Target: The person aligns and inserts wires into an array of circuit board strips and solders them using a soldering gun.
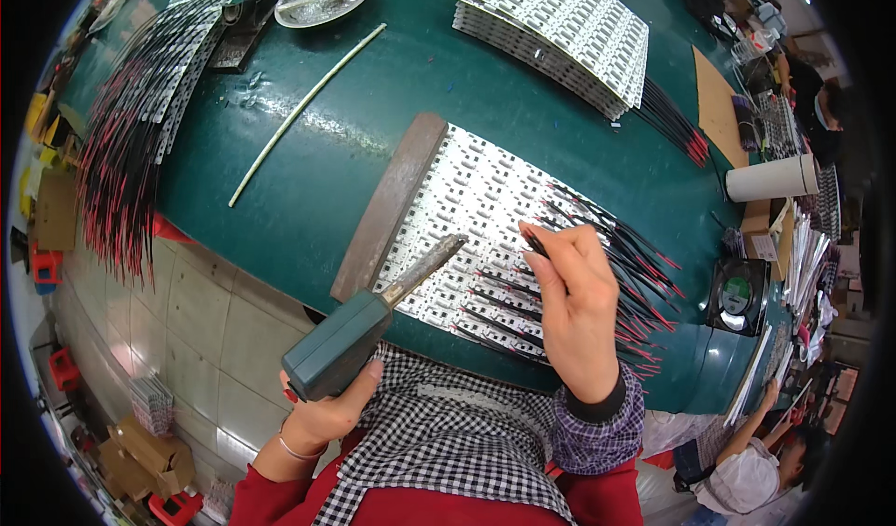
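My left hand (pixel 331 416) is closed around the dark green body of a soldering gun (pixel 338 341). Its metal barrel slants up to the right, with the dark tip over a white circuit board panel (pixel 478 185). Thumb and fingers of my right hand (pixel 581 304) pinch the end of a black wire (pixel 535 241) above the panel's middle. Small dark parts in rows cover the panel. Along its right and lower part lie several black wires (pixel 644 263) with red ends, partly hidden by my right hand. A brown bar (pixel 390 210) lies along the panel's left edge.
A tall stack of white panels (pixel 560 36) stands at the back, with wires (pixel 674 126) beside it. Wired panels (pixel 140 143) hang over the left edge. A metal dish (pixel 325 1), a black stand (pixel 245 36), a pale rod (pixel 308 108) and a fan (pixel 735 294) lie around. Another person (pixel 751 470) sits right.
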### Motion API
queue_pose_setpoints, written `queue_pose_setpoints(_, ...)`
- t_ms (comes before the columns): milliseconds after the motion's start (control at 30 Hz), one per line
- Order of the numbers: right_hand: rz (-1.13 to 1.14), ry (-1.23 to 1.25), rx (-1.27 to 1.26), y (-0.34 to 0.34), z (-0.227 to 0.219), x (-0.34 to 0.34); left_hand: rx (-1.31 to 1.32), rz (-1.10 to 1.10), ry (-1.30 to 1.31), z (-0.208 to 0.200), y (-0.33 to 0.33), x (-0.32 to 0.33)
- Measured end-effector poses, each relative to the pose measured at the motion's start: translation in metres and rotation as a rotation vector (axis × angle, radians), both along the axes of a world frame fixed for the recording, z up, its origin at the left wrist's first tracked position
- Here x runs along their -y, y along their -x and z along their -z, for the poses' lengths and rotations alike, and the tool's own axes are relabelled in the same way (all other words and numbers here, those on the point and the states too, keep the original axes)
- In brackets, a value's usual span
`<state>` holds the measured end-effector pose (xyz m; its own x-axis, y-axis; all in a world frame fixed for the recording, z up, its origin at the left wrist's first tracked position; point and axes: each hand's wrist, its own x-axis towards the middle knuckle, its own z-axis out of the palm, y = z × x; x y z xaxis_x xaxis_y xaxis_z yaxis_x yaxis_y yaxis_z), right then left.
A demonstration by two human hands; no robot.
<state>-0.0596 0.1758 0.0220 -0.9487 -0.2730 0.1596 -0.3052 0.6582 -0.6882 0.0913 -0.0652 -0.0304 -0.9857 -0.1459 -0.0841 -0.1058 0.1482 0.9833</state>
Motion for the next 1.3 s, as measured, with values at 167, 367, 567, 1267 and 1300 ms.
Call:
queue_pose_setpoints(167, -0.001, -0.009, 0.028, 0.005, 0.024, -0.001, -0.021, 0.034, 0.029, 0.0, 0.006, -0.002)
queue_pose_setpoints(367, 0.079, 0.036, 0.133, 0.005, 0.026, 0.005, -0.002, 0.023, -0.005, 0.004, 0.008, -0.002)
queue_pose_setpoints(567, 0.075, 0.056, 0.153, 0.005, 0.033, 0.003, -0.014, -0.124, -0.023, 0.002, 0.018, -0.013)
queue_pose_setpoints(1267, 0.09, -0.024, 0.17, 0.003, 0.03, 0.005, -0.05, 0.051, 0.182, -0.014, 0.031, -0.013)
queue_pose_setpoints(1300, 0.086, -0.027, 0.173, 0.003, 0.03, 0.005, -0.054, 0.052, 0.183, -0.013, 0.031, -0.013)
